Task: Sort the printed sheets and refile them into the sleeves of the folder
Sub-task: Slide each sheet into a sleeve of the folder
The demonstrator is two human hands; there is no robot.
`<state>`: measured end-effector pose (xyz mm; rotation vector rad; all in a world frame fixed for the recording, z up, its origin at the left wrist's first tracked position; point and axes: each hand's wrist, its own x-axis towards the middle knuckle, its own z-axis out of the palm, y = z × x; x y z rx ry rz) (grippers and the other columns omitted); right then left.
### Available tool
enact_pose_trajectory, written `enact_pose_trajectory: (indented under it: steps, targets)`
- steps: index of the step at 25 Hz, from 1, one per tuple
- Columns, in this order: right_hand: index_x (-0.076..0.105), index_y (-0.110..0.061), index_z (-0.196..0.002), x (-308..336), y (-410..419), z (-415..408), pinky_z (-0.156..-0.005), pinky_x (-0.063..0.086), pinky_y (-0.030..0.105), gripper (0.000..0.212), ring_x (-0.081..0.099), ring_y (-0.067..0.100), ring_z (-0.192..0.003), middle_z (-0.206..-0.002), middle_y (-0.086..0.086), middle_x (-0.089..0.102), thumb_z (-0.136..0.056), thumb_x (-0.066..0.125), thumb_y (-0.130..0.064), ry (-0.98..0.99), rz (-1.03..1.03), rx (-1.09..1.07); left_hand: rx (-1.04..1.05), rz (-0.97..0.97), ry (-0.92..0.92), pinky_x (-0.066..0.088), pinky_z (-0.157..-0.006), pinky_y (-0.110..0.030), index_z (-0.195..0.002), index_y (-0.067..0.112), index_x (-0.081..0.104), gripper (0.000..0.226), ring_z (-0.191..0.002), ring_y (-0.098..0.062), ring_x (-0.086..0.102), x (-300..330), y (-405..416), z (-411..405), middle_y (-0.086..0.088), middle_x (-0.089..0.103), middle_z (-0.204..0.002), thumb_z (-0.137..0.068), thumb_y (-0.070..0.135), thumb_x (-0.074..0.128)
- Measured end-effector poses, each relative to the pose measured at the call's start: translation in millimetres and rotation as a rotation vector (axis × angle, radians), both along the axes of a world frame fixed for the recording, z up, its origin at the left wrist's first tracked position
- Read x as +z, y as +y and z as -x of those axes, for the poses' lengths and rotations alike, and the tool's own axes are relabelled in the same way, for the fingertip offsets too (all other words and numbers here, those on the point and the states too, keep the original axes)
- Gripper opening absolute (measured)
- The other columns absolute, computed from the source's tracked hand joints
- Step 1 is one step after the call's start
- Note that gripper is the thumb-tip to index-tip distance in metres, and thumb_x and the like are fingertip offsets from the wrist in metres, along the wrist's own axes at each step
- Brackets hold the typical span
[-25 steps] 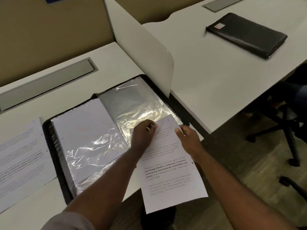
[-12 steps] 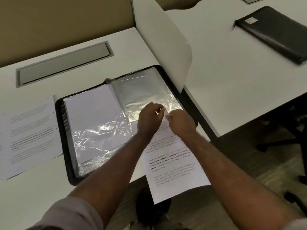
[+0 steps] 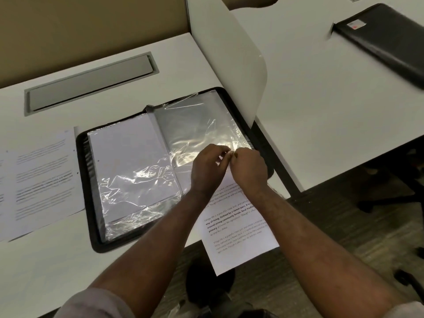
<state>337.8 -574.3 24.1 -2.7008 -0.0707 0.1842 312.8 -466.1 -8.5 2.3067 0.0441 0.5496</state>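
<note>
Hands, left hand and right hand, pinch printed sheet top edge at sleeve.

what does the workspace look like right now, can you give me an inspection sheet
surface: white desk with a grey rectangular cable hatch.
job's things: open black zip folder of clear plastic sleeves; left sleeve holds a white sheet; printed sheet overhangs the desk edge, top end at the right sleeve; more printed sheets lie left of the folder.
clutter: closed black folder on the neighbouring desk.
hands: left hand and right hand meet at the sheet's top, fingers curled; exact grip unclear.
cables: nothing seen.
surroundings: white divider panel, tan partition, dark chair base.
</note>
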Motion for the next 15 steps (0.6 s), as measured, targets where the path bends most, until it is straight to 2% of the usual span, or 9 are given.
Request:
enact_pose_trajectory:
  steps: [2,4,6,8,10,13,15]
  targets:
    - [0.058,-0.015,-0.11,-4.0,-6.4,-1.6,-0.069,0.049,0.027,0.019,0.065,0.017,-0.085,-0.089,0.002,0.066,-0.095,0.057,-0.027,-0.063,-0.18,-0.094,-0.012,0.051,0.058,0.044,-0.067,-0.012,-0.107,0.014,0.068,0.019,-0.073,-0.003,0.056,-1.9,-2.6,-0.3,0.005,0.067,-0.089,-0.089,0.016,0.069]
    - [0.044,-0.02,-0.127,-13.3,-17.0,-4.9,-0.069,0.046,0.025,0.044,0.066,0.016,-0.086,-0.092,0.003,0.067,-0.09,0.066,-0.029,-0.031,-0.326,-0.081,-0.053,0.111,0.133,0.048,-0.072,-0.013,-0.118,0.015,0.061,0.031,-0.078,-0.004,0.058,-8.3,-2.1,-1.1,0.006,0.066,-0.091,-0.088,0.014,0.069]
    - [0.031,-0.023,-0.138,-23.1,-29.4,-3.3,-0.07,0.048,0.026,0.067,0.064,0.014,-0.084,-0.092,-0.002,0.064,-0.086,0.07,-0.035,0.031,-0.366,0.019,-0.075,0.158,0.19,0.051,-0.077,-0.016,-0.121,0.015,0.058,0.037,-0.08,-0.006,0.061,-15.6,-0.7,-0.7,0.005,0.066,-0.09,-0.086,0.008,0.069]
    - [0.025,-0.025,-0.143,-32.7,-46.6,7.9,-0.071,0.053,0.028,0.079,0.062,0.009,-0.081,-0.092,-0.008,0.06,-0.082,0.071,-0.044,0.069,-0.342,0.064,-0.071,0.189,0.212,0.049,-0.078,-0.013,-0.12,0.015,0.058,0.037,-0.08,-0.005,0.061,-20.9,-0.8,0.0,0.005,0.066,-0.089,-0.085,0.006,0.069]
    - [0.033,-0.026,-0.139,-39.6,-69.1,29.6,-0.068,0.055,0.027,0.074,0.063,0.008,-0.079,-0.094,-0.009,0.062,-0.08,0.07,-0.05,0.141,-0.309,0.033,-0.056,0.187,0.205,0.045,-0.076,-0.008,-0.116,0.014,0.062,0.031,-0.08,-0.002,0.059,-23.2,-3.2,1.8,0.006,0.065,-0.09,-0.087,0.008,0.069]
    - [0.054,-0.025,-0.121,-54.6,-110.9,81.1,-0.068,0.058,0.027,0.051,0.065,0.006,-0.083,-0.101,-0.01,0.065,-0.08,0.07,-0.05,0.288,-0.277,-0.006,-0.05,0.157,0.189,0.042,-0.073,-0.011,-0.101,0.014,0.069,0.012,-0.077,0.001,0.054,-27.0,-5.4,2.6,0.005,0.065,-0.09,-0.089,0.014,0.068]
    - [0.06,-0.026,-0.109,-58.9,-136.2,122.2,-0.066,0.059,0.025,0.038,0.067,0.007,-0.084,-0.098,-0.011,0.066,-0.077,0.074,-0.041,0.37,-0.404,-0.089,-0.044,0.168,0.2,0.041,-0.071,-0.011,-0.096,0.014,0.069,0.007,-0.076,0.003,0.054,-28.8,-5.8,1.9,0.006,0.065,-0.089,-0.089,0.015,0.068]
